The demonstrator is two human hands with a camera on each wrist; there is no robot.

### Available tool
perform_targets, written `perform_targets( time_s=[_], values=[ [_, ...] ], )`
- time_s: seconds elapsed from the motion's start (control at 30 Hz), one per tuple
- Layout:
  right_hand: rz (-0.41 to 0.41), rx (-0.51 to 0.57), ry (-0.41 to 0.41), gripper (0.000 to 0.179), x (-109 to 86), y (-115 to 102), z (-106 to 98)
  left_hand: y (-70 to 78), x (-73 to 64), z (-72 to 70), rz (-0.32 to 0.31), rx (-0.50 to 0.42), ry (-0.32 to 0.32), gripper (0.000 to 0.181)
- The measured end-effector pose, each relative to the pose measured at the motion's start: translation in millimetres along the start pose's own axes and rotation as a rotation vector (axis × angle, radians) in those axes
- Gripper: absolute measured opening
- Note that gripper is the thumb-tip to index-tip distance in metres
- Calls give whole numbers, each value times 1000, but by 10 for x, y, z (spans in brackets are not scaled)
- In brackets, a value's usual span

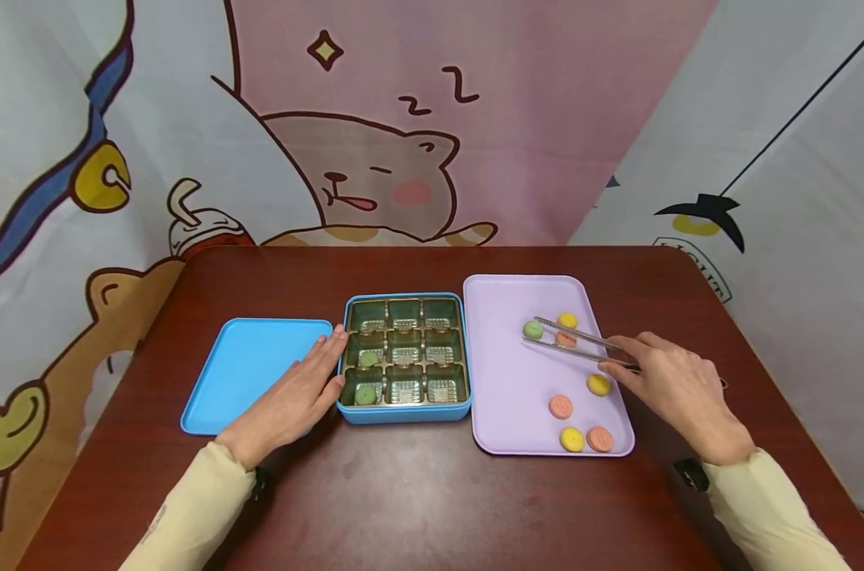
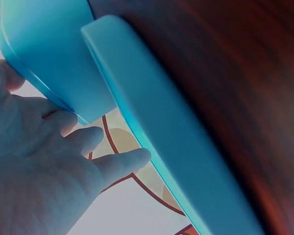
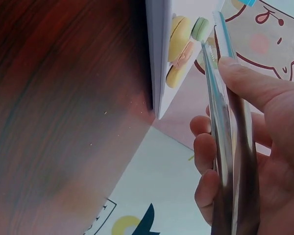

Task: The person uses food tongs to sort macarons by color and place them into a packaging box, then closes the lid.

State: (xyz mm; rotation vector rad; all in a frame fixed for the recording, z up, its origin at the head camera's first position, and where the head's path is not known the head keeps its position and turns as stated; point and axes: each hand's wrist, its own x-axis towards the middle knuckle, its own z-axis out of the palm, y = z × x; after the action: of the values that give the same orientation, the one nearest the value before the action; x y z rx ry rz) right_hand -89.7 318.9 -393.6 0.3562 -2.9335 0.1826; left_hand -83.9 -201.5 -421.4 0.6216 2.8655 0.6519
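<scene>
My right hand (image 1: pixel 677 388) grips metal tongs (image 1: pixel 577 351), pinched between thumb and fingers. The tong tips stand either side of a green macaron (image 1: pixel 533 330) on the lilac tray (image 1: pixel 503 412). In the right wrist view the tongs (image 3: pixel 223 122) point at the green macaron (image 3: pixel 200 29). My left hand (image 1: pixel 292 400), fingers straight, rests against the left side of the blue box (image 1: pixel 403 414). Inside its gold divided insert, one green macaron (image 1: pixel 369 358) sits in the left column's middle compartment, another green macaron (image 1: pixel 365 395) in the front one.
Beside the green macaron lie a yellow macaron (image 1: pixel 567 320) and a pink macaron (image 1: pixel 566 339). Several more yellow and pink macarons are nearer the tray's front right. A blue lid (image 1: pixel 249 373) lies left of the box, partly under my left hand. The brown table (image 1: pixel 432 492) meets a cartoon-printed curtain behind.
</scene>
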Motion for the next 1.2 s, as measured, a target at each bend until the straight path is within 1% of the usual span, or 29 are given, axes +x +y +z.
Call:
perform_targets(
  time_s=[0.2, 0.67, 0.93, 1.1, 1.2],
  values=[
    [-18, -9, 4, 50, -25, 2, -1, -7, 8, 12, -1, -2, -1, 67],
    [-45, -21, 16, 47, 4, -20, 71, -11, -4, 13, 8, -3, 14, 67],
    [-65, -16, 15, 44, 9, -29, 75, -22, -12, 22, 3, -5, 3, 67],
    [-60, -12, 22, 47, -14, -42, 62, -19, -4, 8, 9, 11, 5, 67],
    [-63, -10, 42, 48, -31, -59, 43, -18, -2, 4, 10, 30, 5, 66]
  ],
)
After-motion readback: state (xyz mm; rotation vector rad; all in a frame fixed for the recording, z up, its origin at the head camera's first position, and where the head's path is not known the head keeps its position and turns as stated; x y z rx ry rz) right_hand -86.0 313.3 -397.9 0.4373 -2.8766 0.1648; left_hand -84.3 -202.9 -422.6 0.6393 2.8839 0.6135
